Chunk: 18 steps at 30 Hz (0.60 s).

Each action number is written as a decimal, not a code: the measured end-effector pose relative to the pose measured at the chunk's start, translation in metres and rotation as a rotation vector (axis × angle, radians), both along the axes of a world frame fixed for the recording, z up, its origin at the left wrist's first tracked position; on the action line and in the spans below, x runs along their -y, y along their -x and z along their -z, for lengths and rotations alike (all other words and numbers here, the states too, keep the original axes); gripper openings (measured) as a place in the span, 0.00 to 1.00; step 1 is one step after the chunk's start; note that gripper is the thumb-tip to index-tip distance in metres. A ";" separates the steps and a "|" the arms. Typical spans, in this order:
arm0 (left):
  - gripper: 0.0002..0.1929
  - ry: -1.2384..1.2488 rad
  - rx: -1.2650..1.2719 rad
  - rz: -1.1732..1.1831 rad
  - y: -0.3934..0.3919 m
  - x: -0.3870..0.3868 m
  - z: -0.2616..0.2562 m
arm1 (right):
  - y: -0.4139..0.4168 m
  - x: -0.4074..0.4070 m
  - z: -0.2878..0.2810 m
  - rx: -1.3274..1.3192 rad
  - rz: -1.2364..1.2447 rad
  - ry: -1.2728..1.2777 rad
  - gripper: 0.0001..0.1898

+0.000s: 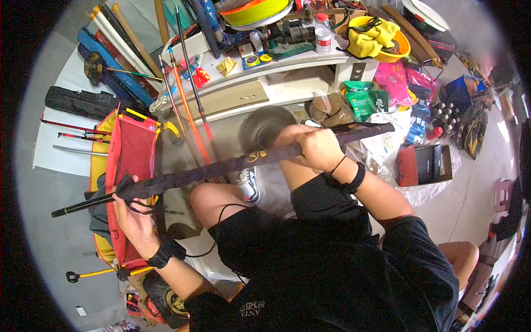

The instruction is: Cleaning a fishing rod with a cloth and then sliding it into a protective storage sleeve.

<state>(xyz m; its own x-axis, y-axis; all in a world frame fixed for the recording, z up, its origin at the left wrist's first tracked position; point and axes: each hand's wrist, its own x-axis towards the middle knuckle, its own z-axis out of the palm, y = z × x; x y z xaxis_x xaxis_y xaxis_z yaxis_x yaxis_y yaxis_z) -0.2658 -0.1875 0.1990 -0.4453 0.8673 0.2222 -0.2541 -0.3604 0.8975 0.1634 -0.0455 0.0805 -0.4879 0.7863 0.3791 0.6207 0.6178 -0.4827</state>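
Note:
A long black cloth rod sleeve [215, 169] lies slantwise across my knees, higher at the right. My right hand [321, 150] is closed in a fist around the sleeve, above my right knee. The sleeve's flat end [373, 130] sticks out past that fist. At the other end, a black rod [85, 205] comes out of the gathered mouth of the sleeve. My left hand [137, 226] holds the rod at that mouth, thumb and fingers about it. A thin black cord [142, 206] hangs by the left fingers. How far the rod runs inside the sleeve is hidden.
A red and yellow fabric container [130, 166] stands beside my left arm. Several fishing rods [186, 101] lean on a white bench [286, 60] crowded with a bottle [322, 34] and tools. An open box [427, 164] and plastic bags lie at the right. Another person's knee [460, 255] shows there.

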 end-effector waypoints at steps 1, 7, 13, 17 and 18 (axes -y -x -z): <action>0.18 -0.002 0.020 0.026 -0.007 -0.001 0.003 | 0.001 0.000 -0.003 -0.001 0.001 0.001 0.14; 0.17 0.012 0.211 0.164 -0.039 -0.008 0.021 | 0.016 -0.005 0.005 0.098 0.013 -0.069 0.13; 0.19 -0.067 0.146 0.371 -0.080 -0.016 0.049 | 0.035 0.002 -0.020 0.301 0.053 -0.051 0.12; 0.18 -0.048 0.201 0.322 -0.086 -0.017 0.061 | 0.040 0.001 -0.011 0.240 0.039 -0.078 0.10; 0.21 -0.090 0.081 0.369 -0.080 -0.019 0.061 | 0.039 0.000 -0.009 0.227 0.018 -0.107 0.10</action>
<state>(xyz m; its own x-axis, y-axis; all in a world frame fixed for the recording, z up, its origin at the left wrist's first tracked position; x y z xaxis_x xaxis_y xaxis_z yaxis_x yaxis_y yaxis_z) -0.1855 -0.1686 0.1382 -0.1265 0.9513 0.2813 -0.4499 -0.3077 0.8384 0.1243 -0.0457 0.0897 -0.5563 0.7570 0.3426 0.7171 0.6457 -0.2623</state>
